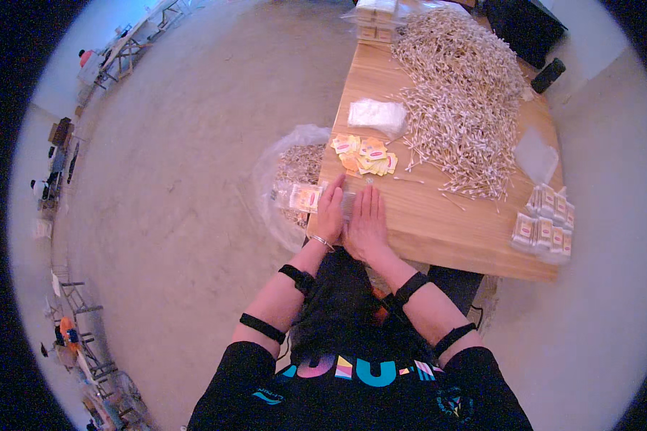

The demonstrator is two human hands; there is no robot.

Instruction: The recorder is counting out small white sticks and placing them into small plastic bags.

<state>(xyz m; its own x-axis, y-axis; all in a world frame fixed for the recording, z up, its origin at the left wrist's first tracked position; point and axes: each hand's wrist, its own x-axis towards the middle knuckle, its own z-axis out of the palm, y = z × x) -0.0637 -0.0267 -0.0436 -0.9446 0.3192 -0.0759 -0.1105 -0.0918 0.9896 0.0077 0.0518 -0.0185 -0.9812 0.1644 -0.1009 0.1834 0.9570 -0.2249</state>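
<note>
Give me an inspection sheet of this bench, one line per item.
Surface: wooden table, its grain showing at the near side.
Job's things: swabs between the hands; large swab pile; printed cards; packet at the left edge, support unclear; finished-looking packs at the right near corner.
Clutter: stray swabs off the pile; dark cylinder at the right edge.
Hands: left and right flank the swabs, fingers straight; grip pressure unclear.
Cables: thin black cord below the table; ends unclear.
Surroundings: bare-looking floor; benches far left.
</note>
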